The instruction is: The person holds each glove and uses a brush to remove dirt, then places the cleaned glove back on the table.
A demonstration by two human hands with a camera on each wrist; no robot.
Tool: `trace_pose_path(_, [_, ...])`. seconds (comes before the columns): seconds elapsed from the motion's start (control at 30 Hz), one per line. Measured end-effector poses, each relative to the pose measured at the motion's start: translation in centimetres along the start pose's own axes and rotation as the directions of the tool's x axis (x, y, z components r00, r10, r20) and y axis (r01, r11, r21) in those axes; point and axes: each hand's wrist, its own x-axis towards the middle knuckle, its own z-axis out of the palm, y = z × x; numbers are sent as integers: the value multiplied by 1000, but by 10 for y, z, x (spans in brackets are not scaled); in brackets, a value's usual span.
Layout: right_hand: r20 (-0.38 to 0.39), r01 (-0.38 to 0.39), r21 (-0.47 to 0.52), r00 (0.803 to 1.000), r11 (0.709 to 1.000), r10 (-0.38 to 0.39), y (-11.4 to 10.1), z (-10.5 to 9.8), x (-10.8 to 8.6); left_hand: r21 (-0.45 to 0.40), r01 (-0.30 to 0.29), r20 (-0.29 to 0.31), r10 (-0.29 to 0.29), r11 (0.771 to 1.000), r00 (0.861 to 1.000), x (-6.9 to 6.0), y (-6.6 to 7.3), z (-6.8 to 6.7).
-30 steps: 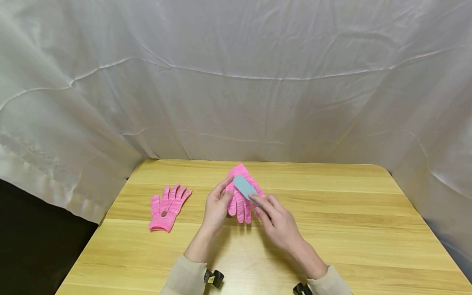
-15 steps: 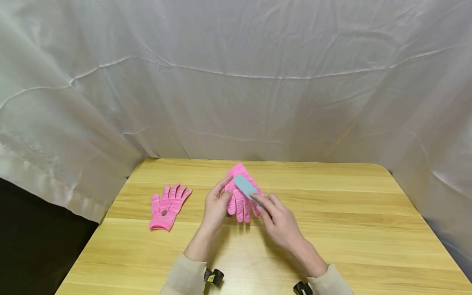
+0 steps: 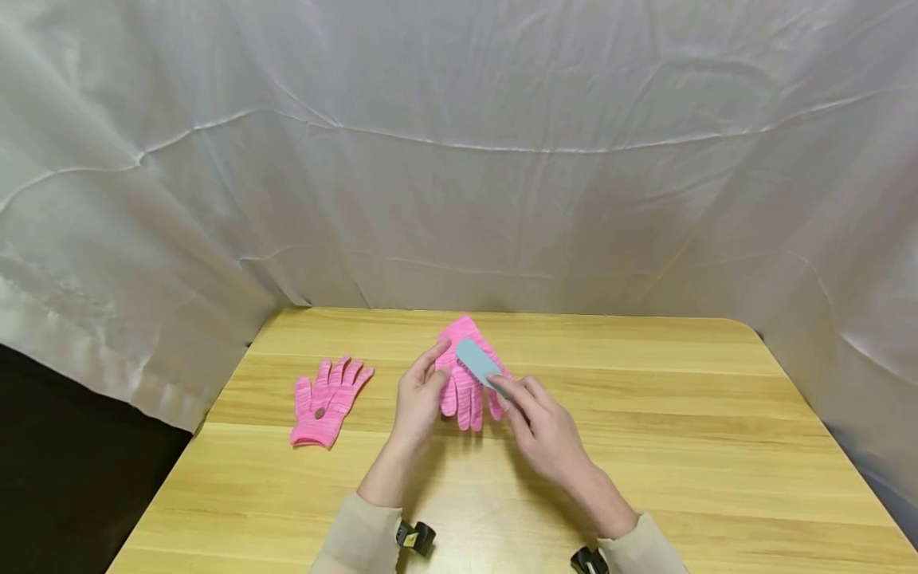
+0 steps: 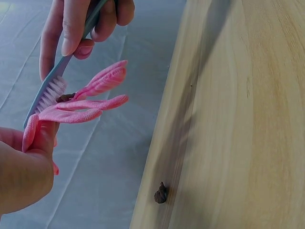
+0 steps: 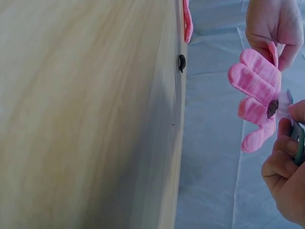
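My left hand (image 3: 418, 402) pinches a pink knitted glove (image 3: 469, 399) and holds it above the table, its fingers hanging toward me. My right hand (image 3: 548, 434) grips a blue-grey brush (image 3: 476, 361) by the handle, forefinger along its back. In the left wrist view the white bristles (image 4: 51, 93) touch the glove's surface. A dark brown lump (image 5: 272, 109) sits on the held glove beside the bristles; the brush back hides it in the head view. A second pink glove (image 3: 337, 391) lies flat at left, with a brown spot (image 3: 319, 413) near its cuff.
Another dark brown lump (image 4: 161, 193) lies on the wooden table (image 3: 681, 438), below the held glove. Grey-white curtains (image 3: 459, 159) enclose the back and sides. Black cameras (image 3: 417, 539) are strapped at both wrists.
The held glove and my left hand have shifted slightly left and up. The brush stays on the glove with almost no movement. The second glove lies as before.
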Motion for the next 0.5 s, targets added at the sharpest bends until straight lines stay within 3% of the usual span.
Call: trace_pose_path(0.5, [-16,11,-23,1000,1000,-12,0,1,0,-24,35,-24,-35,999,999,-1,2,-2])
